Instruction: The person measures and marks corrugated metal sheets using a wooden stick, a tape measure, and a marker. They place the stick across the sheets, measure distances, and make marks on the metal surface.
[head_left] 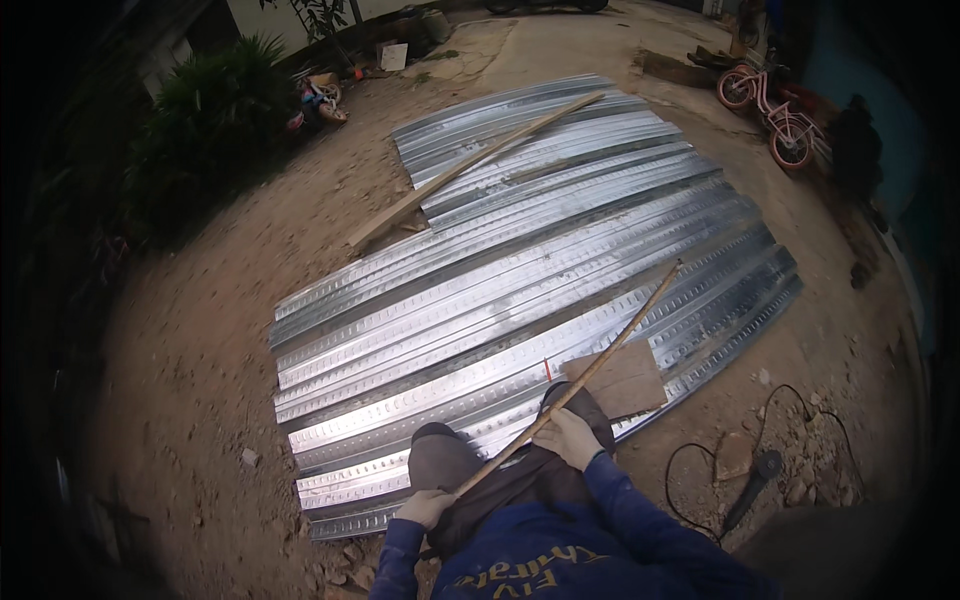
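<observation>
Stick (612,346): slants from our lower-centre grip, up and right.
Left hand (425,508): closed round its lower end.
Right hand (568,438): gripping nearer the far tip.

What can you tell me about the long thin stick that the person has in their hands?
The thin stick is long, slender and yellowish brown, apparently wood or bamboo, with a darker far tip. It slants from lower left to upper right, crossing above the person's lap and over the ridged metal sheets. The left hand grips its near end; the right hand holds it farther along. Whether the far tip touches the metal is unclear.
</observation>
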